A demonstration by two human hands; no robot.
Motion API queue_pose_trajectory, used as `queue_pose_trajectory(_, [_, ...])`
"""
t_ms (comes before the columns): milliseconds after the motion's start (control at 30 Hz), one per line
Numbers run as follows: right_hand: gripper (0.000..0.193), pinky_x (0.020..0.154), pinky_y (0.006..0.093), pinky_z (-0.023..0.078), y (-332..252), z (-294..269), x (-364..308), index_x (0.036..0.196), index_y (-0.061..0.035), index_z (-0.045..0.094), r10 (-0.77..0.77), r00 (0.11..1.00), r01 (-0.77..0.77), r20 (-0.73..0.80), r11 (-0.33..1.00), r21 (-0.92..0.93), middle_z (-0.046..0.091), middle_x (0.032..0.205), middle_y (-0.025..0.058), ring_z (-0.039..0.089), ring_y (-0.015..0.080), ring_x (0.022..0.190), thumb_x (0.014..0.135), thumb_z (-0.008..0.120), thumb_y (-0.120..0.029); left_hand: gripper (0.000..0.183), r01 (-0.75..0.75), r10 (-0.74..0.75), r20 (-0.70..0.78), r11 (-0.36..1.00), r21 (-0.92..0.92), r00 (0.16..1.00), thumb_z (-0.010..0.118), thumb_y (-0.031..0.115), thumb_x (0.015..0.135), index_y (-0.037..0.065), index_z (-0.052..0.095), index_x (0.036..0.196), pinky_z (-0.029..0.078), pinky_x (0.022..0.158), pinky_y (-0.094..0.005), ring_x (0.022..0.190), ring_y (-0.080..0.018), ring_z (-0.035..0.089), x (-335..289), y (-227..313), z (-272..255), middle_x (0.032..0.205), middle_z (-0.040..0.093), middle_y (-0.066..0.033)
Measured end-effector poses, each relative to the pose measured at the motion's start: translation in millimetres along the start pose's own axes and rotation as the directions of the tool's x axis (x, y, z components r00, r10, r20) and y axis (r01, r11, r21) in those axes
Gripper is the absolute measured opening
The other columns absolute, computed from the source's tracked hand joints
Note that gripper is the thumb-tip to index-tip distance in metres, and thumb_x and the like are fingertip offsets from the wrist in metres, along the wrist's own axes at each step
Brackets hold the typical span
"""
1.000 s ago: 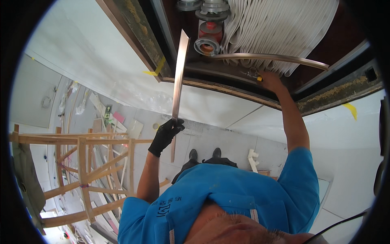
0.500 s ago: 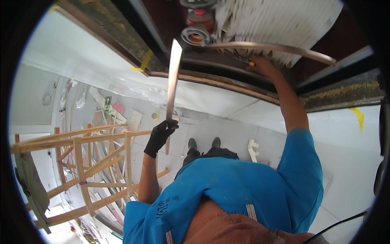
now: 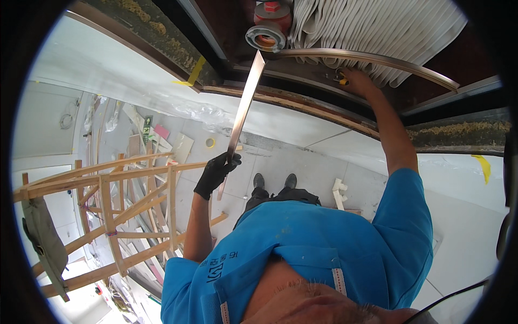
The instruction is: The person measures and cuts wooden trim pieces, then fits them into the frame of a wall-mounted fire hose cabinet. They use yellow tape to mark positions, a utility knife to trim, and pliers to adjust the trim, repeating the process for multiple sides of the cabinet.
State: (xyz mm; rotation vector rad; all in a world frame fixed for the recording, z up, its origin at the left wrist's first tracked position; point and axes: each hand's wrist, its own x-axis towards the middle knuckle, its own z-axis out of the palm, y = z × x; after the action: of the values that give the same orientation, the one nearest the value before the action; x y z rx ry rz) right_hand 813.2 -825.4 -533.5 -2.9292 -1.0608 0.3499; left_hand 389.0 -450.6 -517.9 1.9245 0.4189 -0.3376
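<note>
My left hand, in a black glove, is closed around a long copper-coloured metal trim strip. The strip stands up at a slant, and its angled tip appears just below the red valve with a grey metal ring. Inside the recessed cabinet, my bare right hand reaches to the bottom ledge, its fingers closed at a small yellow-and-black tool whose kind I cannot make out. A second copper-coloured strip lies across the cabinet, in front of a folded white fire hose.
A wooden ladder-like frame stands at the left, with a grey-green bag hanging on it. Offcuts and boards litter the floor behind it. A roll of tape and white pipe pieces lie on the floor.
The left hand's strip has swung right, bringing its tip closer to the valve. My right hand stays at the ledge by the yellow-and-black tool. The whole view has shifted slightly.
</note>
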Motion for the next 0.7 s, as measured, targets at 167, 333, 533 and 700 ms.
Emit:
queue_pose_trajectory(167, [0.061, 0.101, 0.0445, 0.048, 2, -2, -2, 0.134, -0.0045, 0.052, -0.044, 0.999, 0.045, -0.014, 0.996, 0.074, 0.060, 0.126, 0.0202, 0.058, 0.0378, 0.117, 0.082, 0.076, -0.027, 0.027, -0.048, 0.049, -0.022, 0.999, 0.021, 0.999, 0.065, 0.016, 0.095, 0.003, 0.067, 0.119, 0.053, 0.085, -0.0294, 0.096, -0.0137, 0.069, -1, -1, -2, 0.101, 0.074, -0.0059])
queue_pose_trajectory(333, [0.060, 0.101, 0.0443, 0.047, 2, -6, -10, 0.135, -0.0050, 0.054, -0.117, 0.992, 0.121, -0.043, 0.988, 0.100, 0.061, 0.128, 0.0199, 0.058, 0.0380, 0.116, 0.083, 0.076, -0.025, 0.028, -0.158, 0.159, -0.002, 0.986, -0.050, 0.987, 0.068, 0.021, 0.094, 0.003, 0.067, 0.115, 0.053, 0.084, -0.0312, 0.095, -0.0172, 0.070, 9, -21, -5, 0.101, 0.074, -0.0082])
queue_pose_trajectory(533, [0.050, 0.098, 0.0466, 0.049, 30, 45, 8, 0.134, -0.0100, 0.058, -0.134, 0.986, 0.146, -0.103, 0.983, 0.114, 0.064, 0.126, 0.0170, 0.062, 0.0364, 0.112, 0.088, 0.070, -0.027, 0.028, -0.097, 0.094, 0.083, 0.994, 0.040, 0.992, 0.061, 0.012, 0.097, -0.001, 0.064, 0.121, 0.051, 0.090, -0.0297, 0.101, -0.0147, 0.067, 5, -3, -9, 0.106, 0.072, -0.0074])
queue_pose_trajectory(700, [0.052, 0.087, 0.0487, 0.052, -20, -9, -41, 0.128, -0.0103, 0.057, 0.022, 0.987, -0.017, -0.157, 0.999, 0.029, 0.065, 0.112, 0.0197, 0.064, 0.0370, 0.105, 0.085, 0.073, -0.036, 0.026, -0.160, 0.183, 0.224, 0.980, -0.115, 0.957, 0.060, 0.009, 0.097, 0.000, 0.063, 0.121, 0.051, 0.083, -0.0267, 0.097, -0.0122, 0.066, 24, 12, -8, 0.103, 0.072, -0.0068])
